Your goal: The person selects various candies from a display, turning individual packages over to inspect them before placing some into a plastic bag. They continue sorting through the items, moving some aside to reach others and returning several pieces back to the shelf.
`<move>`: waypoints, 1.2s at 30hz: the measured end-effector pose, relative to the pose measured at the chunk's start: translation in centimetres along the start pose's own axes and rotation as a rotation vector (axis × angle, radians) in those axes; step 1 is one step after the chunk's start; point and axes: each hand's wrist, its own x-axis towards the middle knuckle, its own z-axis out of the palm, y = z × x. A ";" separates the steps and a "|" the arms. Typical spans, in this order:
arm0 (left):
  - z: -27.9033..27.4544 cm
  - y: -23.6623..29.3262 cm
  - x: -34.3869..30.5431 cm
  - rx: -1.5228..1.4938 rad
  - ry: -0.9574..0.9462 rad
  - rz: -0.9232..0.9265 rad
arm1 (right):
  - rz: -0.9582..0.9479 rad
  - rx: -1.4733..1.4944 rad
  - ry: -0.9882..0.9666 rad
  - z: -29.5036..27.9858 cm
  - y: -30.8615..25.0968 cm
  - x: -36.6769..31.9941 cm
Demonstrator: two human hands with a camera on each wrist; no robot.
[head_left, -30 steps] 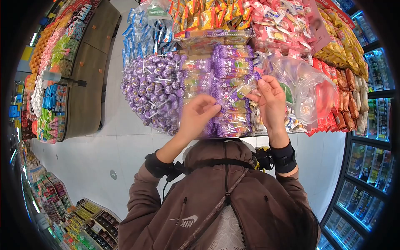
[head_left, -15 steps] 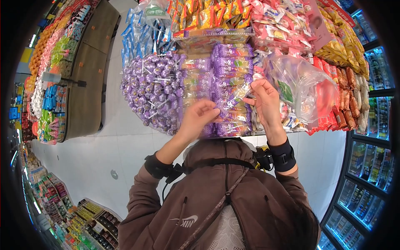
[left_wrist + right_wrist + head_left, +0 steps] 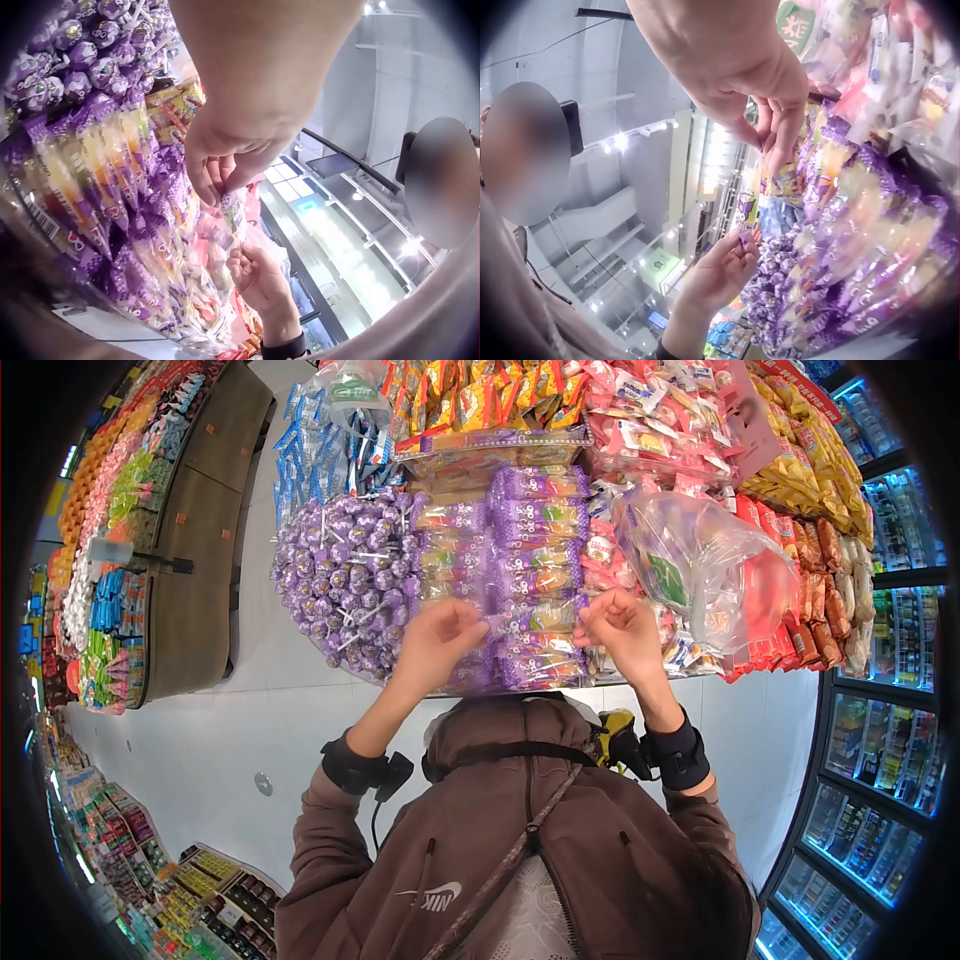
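A small clear and purple candy packet is stretched between the two hands in the right wrist view. The left hand pinches one end of it between thumb and fingers; the right hand pinches the other end. In the left wrist view the packet runs from the left hand down to the right hand. Both hands are above rows of purple-wrapped packets, with purple lollipops to their left.
A clear plastic bag lies on the sweets at the right, beside red packets. Blue packets and yellow-orange packets lie farther back. A brown shelf unit stands at the left and lit coolers at the right.
The hands have moved apart, the left hand leftward and the right hand slightly lower, with the packet still between them. The head view has shifted slightly.
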 end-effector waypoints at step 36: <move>1.5 -2.8 2.7 0.524 0.145 0.078 | -0.075 -1.038 0.223 -0.8 2.5 1.1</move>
